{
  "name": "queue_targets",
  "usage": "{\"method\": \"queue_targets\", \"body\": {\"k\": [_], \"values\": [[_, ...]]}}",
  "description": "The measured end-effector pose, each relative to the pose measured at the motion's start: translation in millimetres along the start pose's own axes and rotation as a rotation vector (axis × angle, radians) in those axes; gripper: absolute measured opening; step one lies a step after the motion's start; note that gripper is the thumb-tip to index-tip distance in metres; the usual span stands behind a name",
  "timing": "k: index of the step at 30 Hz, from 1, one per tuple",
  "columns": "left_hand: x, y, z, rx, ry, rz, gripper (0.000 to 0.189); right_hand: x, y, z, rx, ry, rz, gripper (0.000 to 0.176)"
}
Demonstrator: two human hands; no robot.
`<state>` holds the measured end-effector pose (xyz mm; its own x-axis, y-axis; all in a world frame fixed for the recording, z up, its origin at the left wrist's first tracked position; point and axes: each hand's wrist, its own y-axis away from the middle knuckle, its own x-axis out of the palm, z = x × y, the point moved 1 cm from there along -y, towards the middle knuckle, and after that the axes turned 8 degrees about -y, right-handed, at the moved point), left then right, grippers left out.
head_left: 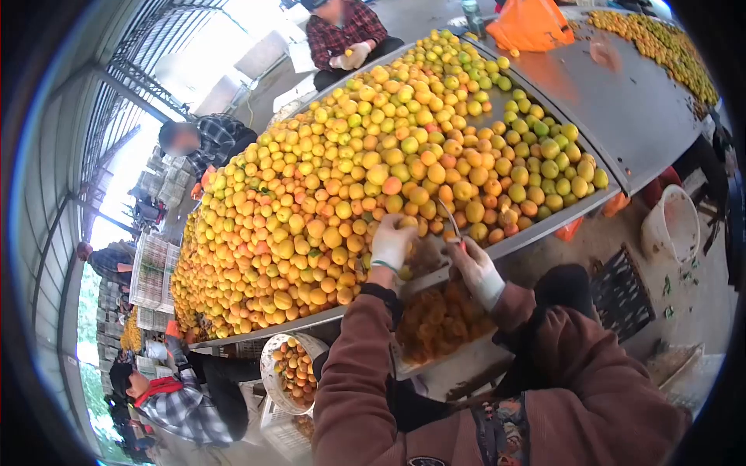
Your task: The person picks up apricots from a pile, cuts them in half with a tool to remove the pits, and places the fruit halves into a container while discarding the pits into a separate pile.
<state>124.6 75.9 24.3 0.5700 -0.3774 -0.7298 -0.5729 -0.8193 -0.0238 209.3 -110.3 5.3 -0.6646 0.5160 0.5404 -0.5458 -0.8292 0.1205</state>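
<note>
A wide heap of apricots [326, 210], yellow to orange, covers the metal table in front of me. My left hand [391, 242], in a white glove, is at the near edge of the heap. Its fingers curl round an apricot [410, 223], partly hidden by the glove. In my right hand [475, 268], also gloved, is a small knife [449, 213] with a thin curved blade and a reddish handle. The blade points up and away from me, beside the fruit. Below both hands, under the table edge, a crate holds wet orange fruit pieces [439, 322].
A white bucket of dark pitted-looking fruit [294, 373] stands left of me. Another white bucket [672, 225] is at the right. Greener apricots [552, 163] lie at the table's right end. An orange bag [532, 27] sits farther back. Several people work around the table.
</note>
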Motion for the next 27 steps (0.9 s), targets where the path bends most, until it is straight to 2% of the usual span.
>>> {"method": "queue_targets", "body": {"k": [2, 3, 4, 6, 7, 8, 10, 14, 17, 18, 20, 21, 22, 23, 24, 26, 27], "values": [[0, 5, 14, -0.167, 0.716, 0.167, 0.03, -2, -2, 3, -0.082, 0.055, 0.054, 0.035], [-5, 18, 3, 0.039, 0.874, 0.168, 0.025, 1, -1, 8, -0.075, 0.057, 0.062, 0.037], [-13, 29, -4, -0.15, 1.189, 0.237, 0.025, 4, 1, 16, -0.067, 0.058, 0.063, 0.037], [-25, 50, -13, -0.221, 1.372, 0.24, 0.028, 13, 8, 27, 0.065, -0.005, 0.108, 0.037], [-29, 54, -11, -0.221, 1.372, 0.243, 0.028, 14, 6, 23, 0.1, -0.018, 0.112, 0.026], [-32, 59, -9, -0.168, 1.439, 0.278, 0.03, 18, 5, 19, 0.104, -0.013, 0.108, 0.026], [-35, 69, 0, -0.125, 1.527, 0.31, 0.032, 28, 5, 11, -0.039, 0.057, 0.225, 0.026], [-38, 83, 15, -0.046, 1.585, 0.389, 0.037, 55, 1, 22, 0.071, 0.154, 0.26, 0.025], [-39, 88, 15, -0.062, 1.531, 0.356, 0.042, 67, -15, 7, -0.014, 0.17, 0.163, 0.022], [-39, 86, 18, -0.061, 1.425, 0.335, 0.044, 70, -19, 1, -0.016, 0.183, 0.155, 0.022], [-38, 80, 24, -0.061, 1.334, 0.31, 0.046, 76, -26, -7, -0.06, 0.384, 0.073, 0.027], [-37, 79, 26, 0.007, 1.082, 0.287, 0.048, 77, -26, -10, -0.053, 0.397, 0.071, 0.027], [-37, 78, 26, 0.07, 0.828, 0.262, 0.051, 77, -25, -10, -0.039, 0.314, 0.072, 0.028], [-42, 79, 20, 0.115, 0.745, 0.265, 0.045, 77, -27, -10, -0.027, 0.227, 0.076, 0.029], [-41, 78, 23, 0.112, 0.747, 0.255, 0.045, 74, -28, -16, -0.024, 0.23, 0.086, 0.029], [-44, 72, 34, 0.116, 0.685, 0.301, 0.04, 70, -36, -30, -0.122, 0.041, 0.118, 0.032], [-37, 63, 54, 0.544, 0.3, 0.135, 0.036, 69, -40, -32, -0.085, 0.059, 0.16, 0.03]]}}
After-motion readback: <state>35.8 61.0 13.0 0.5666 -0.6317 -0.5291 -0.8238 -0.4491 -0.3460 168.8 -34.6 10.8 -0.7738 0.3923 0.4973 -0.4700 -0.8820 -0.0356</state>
